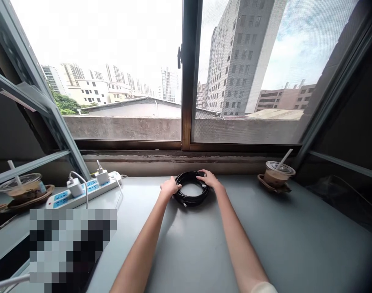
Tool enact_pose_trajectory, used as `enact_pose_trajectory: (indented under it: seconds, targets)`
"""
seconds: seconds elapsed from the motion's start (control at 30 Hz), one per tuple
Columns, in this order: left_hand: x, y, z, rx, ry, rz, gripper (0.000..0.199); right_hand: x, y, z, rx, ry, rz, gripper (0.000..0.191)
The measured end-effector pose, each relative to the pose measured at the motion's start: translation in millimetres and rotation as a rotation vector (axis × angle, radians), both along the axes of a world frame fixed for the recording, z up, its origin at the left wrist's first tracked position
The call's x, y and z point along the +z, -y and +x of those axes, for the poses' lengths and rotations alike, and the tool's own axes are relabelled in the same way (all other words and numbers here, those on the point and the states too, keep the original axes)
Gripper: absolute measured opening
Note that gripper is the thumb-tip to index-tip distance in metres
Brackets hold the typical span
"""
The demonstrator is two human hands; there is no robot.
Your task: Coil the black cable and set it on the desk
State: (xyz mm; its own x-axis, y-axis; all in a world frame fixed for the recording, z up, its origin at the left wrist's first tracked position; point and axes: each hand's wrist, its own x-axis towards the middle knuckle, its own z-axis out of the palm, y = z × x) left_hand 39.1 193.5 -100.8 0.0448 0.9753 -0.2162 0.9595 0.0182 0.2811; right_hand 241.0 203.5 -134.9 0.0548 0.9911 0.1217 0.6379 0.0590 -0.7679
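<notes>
A coiled black cable [192, 201] lies on the grey tabletop [192, 248], close to the wall under the window. My left hand [170, 187] grips the left side of the coil, thumb over its top. At the upper right of the ring, my right hand [209, 179] is closed around the cable, thumb toward the inside. Small whitish bits, perhaps ties or connector ends, show at the coil's lower left and right edge. Bare tabletop shows through the middle of the ring. The undersides of my fingers are hidden behind the cable.
A white power strip [95, 192] with plugged-in chargers lies to the left, its wires trailing forward. Drink cups with straws stand at the far left [22, 189] and right [276, 174]. A pixelated patch covers something at lower left. Metal frame bars [56, 110] slope along the left.
</notes>
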Motion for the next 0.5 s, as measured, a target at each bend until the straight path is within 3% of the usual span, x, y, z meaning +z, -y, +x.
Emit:
enact_pose_trajectory:
  seconds: [0.23, 0.5]
  targets:
    - [-13.8, 8.2, -8.4, 0.049, 0.132, 0.085, 0.049, 7.4, 2.6, -2.4, 0.077, -0.008, -0.022, 0.028]
    - [-22.9, 14.3, -22.4, 0.075, 0.284, 0.180, 0.058, 4.5, 6.8, -0.4, 0.042, 0.031, 0.031, 0.031]
